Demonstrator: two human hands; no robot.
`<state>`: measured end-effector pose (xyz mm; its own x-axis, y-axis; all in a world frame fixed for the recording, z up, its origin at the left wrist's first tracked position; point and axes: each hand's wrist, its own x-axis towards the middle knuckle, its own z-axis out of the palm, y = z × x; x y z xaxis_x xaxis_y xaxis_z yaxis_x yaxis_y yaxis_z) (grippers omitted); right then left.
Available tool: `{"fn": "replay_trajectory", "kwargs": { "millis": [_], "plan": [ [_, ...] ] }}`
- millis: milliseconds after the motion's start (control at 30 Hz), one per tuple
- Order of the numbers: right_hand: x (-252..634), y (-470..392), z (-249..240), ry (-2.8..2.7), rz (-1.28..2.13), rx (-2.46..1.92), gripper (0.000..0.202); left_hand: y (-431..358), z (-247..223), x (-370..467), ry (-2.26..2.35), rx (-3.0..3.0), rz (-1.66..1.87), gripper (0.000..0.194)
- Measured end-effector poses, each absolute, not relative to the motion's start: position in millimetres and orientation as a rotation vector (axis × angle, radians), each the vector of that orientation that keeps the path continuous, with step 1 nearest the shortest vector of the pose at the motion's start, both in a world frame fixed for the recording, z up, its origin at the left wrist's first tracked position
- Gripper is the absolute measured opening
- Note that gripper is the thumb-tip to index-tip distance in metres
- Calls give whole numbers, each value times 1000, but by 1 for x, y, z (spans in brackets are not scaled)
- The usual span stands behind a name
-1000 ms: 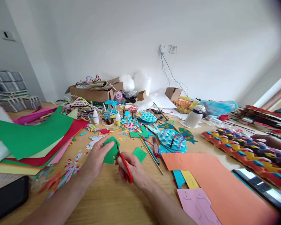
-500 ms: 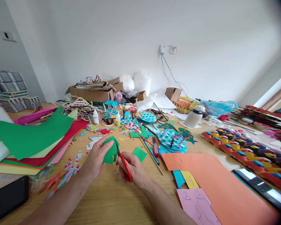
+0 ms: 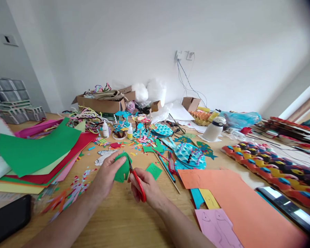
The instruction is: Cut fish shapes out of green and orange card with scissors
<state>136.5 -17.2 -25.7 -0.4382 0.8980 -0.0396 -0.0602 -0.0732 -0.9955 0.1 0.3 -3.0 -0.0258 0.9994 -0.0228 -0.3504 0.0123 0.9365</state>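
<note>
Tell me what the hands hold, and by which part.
Left hand: green paper, by its left side, thumb on top. Right hand: scissors, by the red handles.

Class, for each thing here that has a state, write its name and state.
Green paper piece: held in left hand, partly cut
Red-handled scissors: in right hand, blades at that paper
Large cardboard box: open, filled
Yellow-labelled bottle: upright
Egg tray: painted
Orange sheet: flat
Pink sheet: drawn on

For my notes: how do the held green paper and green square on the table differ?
The left hand grips the held paper; the square lies on the table. Scissors meet the held paper, not the square. The held paper looks larger than the square. Both are green.
</note>
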Motion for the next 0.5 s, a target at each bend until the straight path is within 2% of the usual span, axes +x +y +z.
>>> {"fn": "replay_trajectory", "kwargs": {
  "millis": [333,500],
  "plan": [
    [136,-17,-26,-1469,1585,-942,47,1,-3,-1,991,874,1387,31],
    [136,-16,-27,-1466,1607,-950,48,1,-3,-1,1000,937,1366,25]
  ]
}}
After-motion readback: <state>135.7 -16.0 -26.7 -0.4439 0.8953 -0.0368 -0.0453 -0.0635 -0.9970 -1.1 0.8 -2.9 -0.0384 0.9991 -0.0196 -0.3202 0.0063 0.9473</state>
